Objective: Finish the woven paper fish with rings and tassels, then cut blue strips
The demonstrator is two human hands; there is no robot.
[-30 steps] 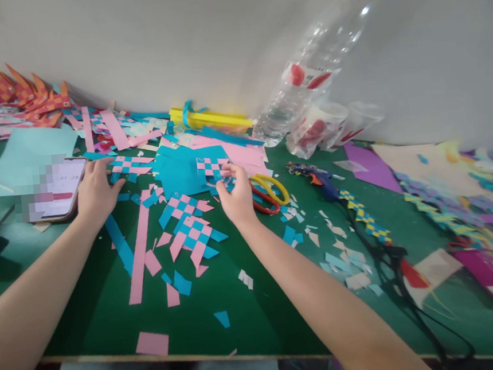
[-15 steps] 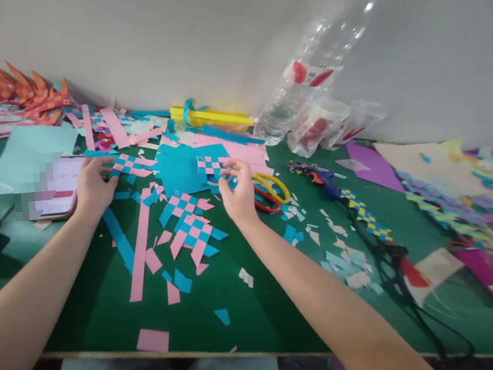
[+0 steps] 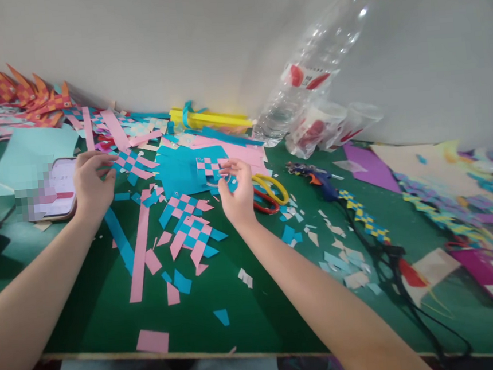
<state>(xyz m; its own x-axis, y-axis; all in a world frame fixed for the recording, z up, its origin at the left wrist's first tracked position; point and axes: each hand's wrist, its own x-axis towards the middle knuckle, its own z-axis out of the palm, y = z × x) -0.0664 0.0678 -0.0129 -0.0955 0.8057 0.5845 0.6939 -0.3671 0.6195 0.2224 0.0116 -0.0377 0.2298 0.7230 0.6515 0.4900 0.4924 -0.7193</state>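
Note:
My left hand (image 3: 94, 184) is beside the phone (image 3: 63, 189), its fingers loosely bent and the thumb apart. Its fingertips reach the left edge of a pink-and-blue woven paper fish (image 3: 132, 163); no grip on it shows. My right hand (image 3: 238, 191) has its fingers closed at the right end of another pink-and-blue woven paper fish (image 3: 208, 166), over a blue paper sheet (image 3: 176, 168). The fingers hide that end. Nearer me lie two more woven paper fish (image 3: 181, 207), partly overlapping. Scissors with red and yellow handles (image 3: 278, 187) lie right behind my right hand.
Pink strips (image 3: 139, 246) and paper scraps litter the green table (image 3: 265, 298). A glue gun (image 3: 322, 184) with a black cable lies to the right. A big plastic bottle (image 3: 313, 58) leans by the wall near plastic cups (image 3: 319, 127). Orange woven figures (image 3: 35, 91) stand far left.
My left hand's fingers have lifted and bent a little more. My right hand stays at the same woven fish, almost still. The view has shifted slightly.

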